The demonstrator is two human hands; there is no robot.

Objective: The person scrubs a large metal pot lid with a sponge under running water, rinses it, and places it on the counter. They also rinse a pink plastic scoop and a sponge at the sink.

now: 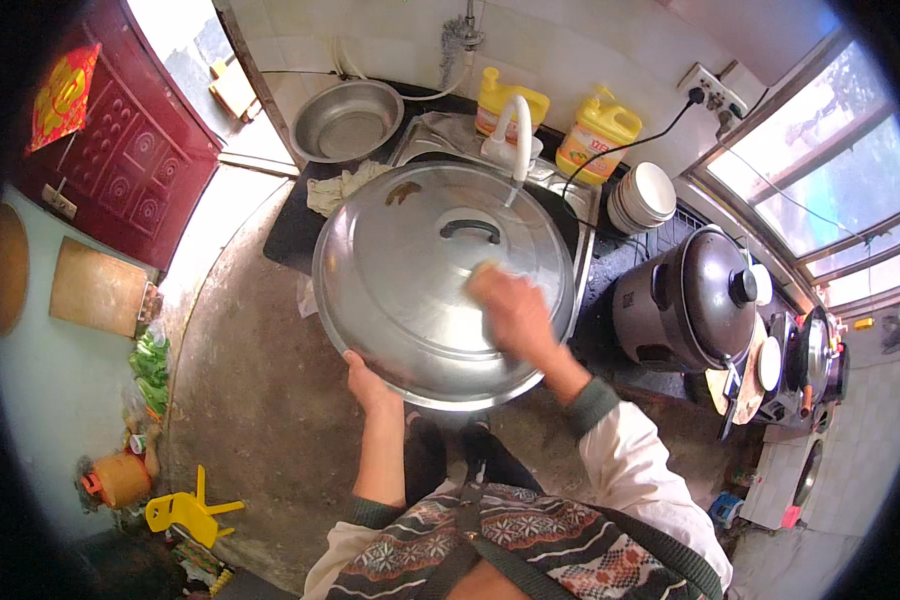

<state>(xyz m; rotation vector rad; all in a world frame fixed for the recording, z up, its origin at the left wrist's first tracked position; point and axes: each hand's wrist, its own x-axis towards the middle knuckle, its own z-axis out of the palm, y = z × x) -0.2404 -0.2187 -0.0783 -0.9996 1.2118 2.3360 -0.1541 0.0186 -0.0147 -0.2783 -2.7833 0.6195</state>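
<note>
A large round silver metal lid (400, 290) with a dark handle (470, 231) lies tilted over the sink area, its lower rim near my body. My left hand (372, 385) grips that lower left rim, thumb on top and the other fingers hidden below. On the lid's top, below the handle, my right hand (515, 312) is closed and slightly smeared by motion. A small yellowish pad (485, 278) shows at its fingertips; its exact kind is unclear. A brown patch (403, 192) marks the lid's far left. Behind the lid rises a white faucet (522, 140).
A metal basin (348, 122) and a crumpled cloth (342, 188) sit at the left. Two yellow jugs (510, 103) and stacked bowls (642, 197) stand behind. To the right are a dark lidded cooker (685, 300) and a black cord (610, 152). A yellow stool (192, 510) is at lower left.
</note>
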